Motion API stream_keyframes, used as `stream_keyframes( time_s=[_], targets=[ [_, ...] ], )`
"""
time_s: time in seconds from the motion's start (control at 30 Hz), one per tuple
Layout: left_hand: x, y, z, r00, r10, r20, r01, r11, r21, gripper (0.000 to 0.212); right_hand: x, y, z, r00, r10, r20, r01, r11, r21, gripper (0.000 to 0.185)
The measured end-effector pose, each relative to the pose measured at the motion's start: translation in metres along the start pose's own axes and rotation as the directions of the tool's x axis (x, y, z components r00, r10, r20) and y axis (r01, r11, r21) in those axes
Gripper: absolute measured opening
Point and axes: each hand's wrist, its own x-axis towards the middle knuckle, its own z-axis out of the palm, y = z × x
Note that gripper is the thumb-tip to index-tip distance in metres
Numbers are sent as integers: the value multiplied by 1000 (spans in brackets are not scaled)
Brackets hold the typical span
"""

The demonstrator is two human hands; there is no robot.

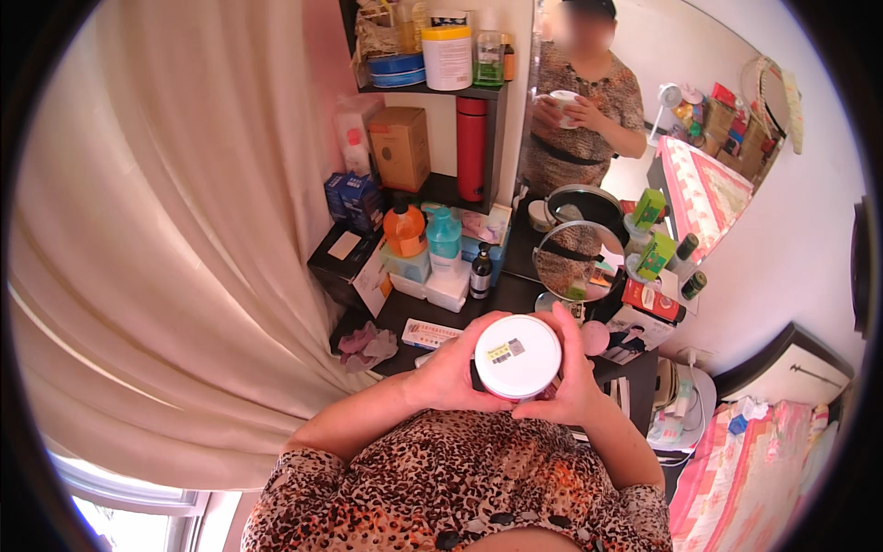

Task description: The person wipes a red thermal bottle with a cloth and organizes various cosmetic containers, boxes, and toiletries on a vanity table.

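Between my two hands is a round white-topped tub, held in front of my chest with a labelled flat face turned up towards me. My left hand wraps its left side. My right hand presses along the right side, fingers pointing away from me. Most of the tub's side is hidden by the hands and the flat face. Past it on the dark dressing table stands a round tabletop mirror. A flat printed box lies beyond my left hand, beside a crumpled pink cloth.
An orange pump bottle, a teal pump bottle and a dark pump bottle stand at the back. A red flask is on the shelf. Red and green boxes crowd the right, near the wall mirror. A curtain hangs left.
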Motion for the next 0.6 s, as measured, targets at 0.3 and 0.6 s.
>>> stream_keyframes(
  time_s=[0.3, 0.6],
  targets=[
    [-13, 8, -5, 977, -123, -173, 74, 961, -266, 114, -20, -11, -64, 885, -132, -447, -23, 945, -326, 72],
    [-59, -17, -48, 896, -232, -378, 189, 971, -147, 121, -162, 10, -272, 170, -101, -980, -380, 911, -160, 21]
  ],
)
